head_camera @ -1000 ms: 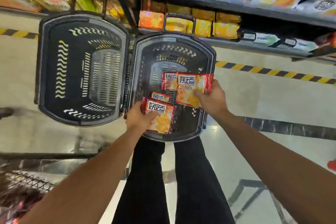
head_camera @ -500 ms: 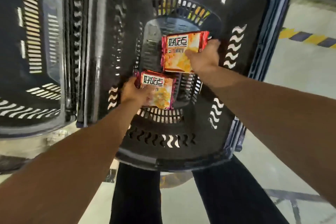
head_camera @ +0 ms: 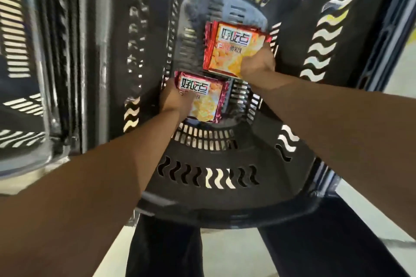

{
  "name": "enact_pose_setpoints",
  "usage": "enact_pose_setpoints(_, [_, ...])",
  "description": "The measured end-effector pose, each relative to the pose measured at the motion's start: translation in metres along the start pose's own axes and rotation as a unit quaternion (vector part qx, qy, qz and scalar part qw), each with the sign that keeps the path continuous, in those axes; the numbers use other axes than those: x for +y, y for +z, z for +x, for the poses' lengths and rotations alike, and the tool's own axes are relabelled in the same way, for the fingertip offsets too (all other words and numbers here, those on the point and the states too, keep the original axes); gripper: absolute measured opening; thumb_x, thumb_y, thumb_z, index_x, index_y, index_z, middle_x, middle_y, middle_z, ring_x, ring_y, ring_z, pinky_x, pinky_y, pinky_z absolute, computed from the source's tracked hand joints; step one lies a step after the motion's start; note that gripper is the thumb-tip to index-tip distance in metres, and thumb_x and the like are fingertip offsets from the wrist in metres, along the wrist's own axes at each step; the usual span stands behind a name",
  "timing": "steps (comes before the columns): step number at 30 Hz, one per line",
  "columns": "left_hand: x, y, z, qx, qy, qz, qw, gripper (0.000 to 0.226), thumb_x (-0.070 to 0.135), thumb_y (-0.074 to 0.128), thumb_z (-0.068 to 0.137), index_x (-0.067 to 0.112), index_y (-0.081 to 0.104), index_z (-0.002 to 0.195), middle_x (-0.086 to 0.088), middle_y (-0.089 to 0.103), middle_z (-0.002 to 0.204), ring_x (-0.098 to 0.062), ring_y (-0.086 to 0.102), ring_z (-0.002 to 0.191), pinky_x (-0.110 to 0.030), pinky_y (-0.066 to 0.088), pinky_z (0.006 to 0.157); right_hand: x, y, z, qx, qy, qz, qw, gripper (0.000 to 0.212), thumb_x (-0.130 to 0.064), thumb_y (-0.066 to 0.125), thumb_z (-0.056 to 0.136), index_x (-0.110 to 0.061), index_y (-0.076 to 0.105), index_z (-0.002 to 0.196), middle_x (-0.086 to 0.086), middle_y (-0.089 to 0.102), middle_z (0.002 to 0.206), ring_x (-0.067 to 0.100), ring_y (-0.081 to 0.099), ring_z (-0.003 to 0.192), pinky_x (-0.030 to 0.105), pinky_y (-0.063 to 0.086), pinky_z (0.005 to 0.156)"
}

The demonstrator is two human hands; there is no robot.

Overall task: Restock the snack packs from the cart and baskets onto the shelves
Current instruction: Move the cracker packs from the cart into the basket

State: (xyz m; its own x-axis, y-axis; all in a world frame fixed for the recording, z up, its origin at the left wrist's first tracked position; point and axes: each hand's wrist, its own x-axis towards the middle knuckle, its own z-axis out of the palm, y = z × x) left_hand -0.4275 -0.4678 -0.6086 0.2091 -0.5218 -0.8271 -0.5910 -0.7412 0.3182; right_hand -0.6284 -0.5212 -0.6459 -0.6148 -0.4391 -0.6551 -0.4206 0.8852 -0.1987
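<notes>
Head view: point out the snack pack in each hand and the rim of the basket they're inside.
Snack pack in right hand (head_camera: 229, 51): head view, middle of its printed front.
Snack pack in left hand (head_camera: 206, 100): head view, centre of its front.
Basket (head_camera: 225, 209): head view, near rim, a bare stretch.

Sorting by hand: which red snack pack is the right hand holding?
The upper snack pack, farther into the basket; the right hand grips its lower right corner.

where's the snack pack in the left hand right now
In the head view, the red and orange foil snack pack sits low inside the black plastic basket, gripped by the left hand, just below-left of the right hand's pack.
</notes>
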Motion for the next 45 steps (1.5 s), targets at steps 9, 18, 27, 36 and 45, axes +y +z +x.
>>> enact_pose_setpoints(9, [0.052, -0.061, -0.092, -0.013, 0.052, 0.108, 0.993, 0.038, 0.030, 0.061, 0.098, 0.019, 0.053, 0.134, -0.004, 0.066, 0.114, -0.025, 0.061, 0.097, -0.028, 0.044, 0.064, -0.005, -0.099, -0.131, -0.080, -0.161, -0.108, 0.978, 0.058, -0.021, 0.055, 0.095, -0.016, 0.042, 0.151, 0.012, 0.041, 0.158, 0.036, 0.039, 0.142, 0.043, 0.037, 0.116])
enact_pose_setpoints(18, [0.104, -0.176, -0.255, 0.000, 0.127, 0.200, 0.972, 0.056, 0.059, 0.051, 0.089, 0.024, 0.052, 0.133, -0.015, 0.058, 0.131, -0.044, 0.059, 0.116, -0.056, 0.051, 0.098, -0.015, -0.247, -0.295, -0.011, -0.332, -0.179, 0.926, 0.064, -0.041, 0.037, 0.095, -0.006, 0.050, 0.148, 0.018, 0.050, 0.152, 0.033, 0.040, 0.145, 0.046, 0.022, 0.122])
enact_pose_setpoints(27, [0.111, -0.272, -0.427, 0.119, 0.271, 0.339, 0.893, 0.060, 0.056, 0.043, 0.098, 0.020, 0.052, 0.144, -0.018, 0.042, 0.151, -0.042, 0.039, 0.136, -0.059, 0.034, 0.110, -0.028, -0.347, -0.445, 0.015, -0.405, -0.287, 0.868, 0.061, -0.046, 0.044, 0.097, -0.010, 0.051, 0.147, 0.021, 0.048, 0.152, 0.053, 0.046, 0.132, 0.062, 0.040, 0.108])
enact_pose_setpoints(36, [0.087, -0.320, -0.544, 0.214, 0.323, 0.381, 0.840, 0.066, 0.063, 0.027, 0.095, 0.024, 0.058, 0.139, -0.019, 0.048, 0.147, -0.043, 0.044, 0.135, -0.059, 0.037, 0.107, -0.026, -0.406, -0.558, 0.086, -0.459, -0.304, 0.831, 0.067, -0.057, 0.032, 0.101, -0.019, 0.041, 0.155, 0.014, 0.037, 0.162, 0.049, 0.032, 0.145, 0.060, 0.032, 0.117])
enact_pose_setpoints(45, [0.052, -0.329, -0.629, 0.322, 0.279, 0.305, 0.852, 0.060, 0.063, 0.037, 0.092, 0.034, 0.057, 0.140, -0.011, 0.054, 0.147, -0.049, 0.042, 0.137, -0.065, 0.036, 0.108, -0.015, -0.442, -0.621, 0.085, -0.538, -0.288, 0.788, 0.068, -0.061, 0.030, 0.101, -0.020, 0.045, 0.153, 0.010, 0.040, 0.160, 0.048, 0.031, 0.147, 0.061, 0.030, 0.118])
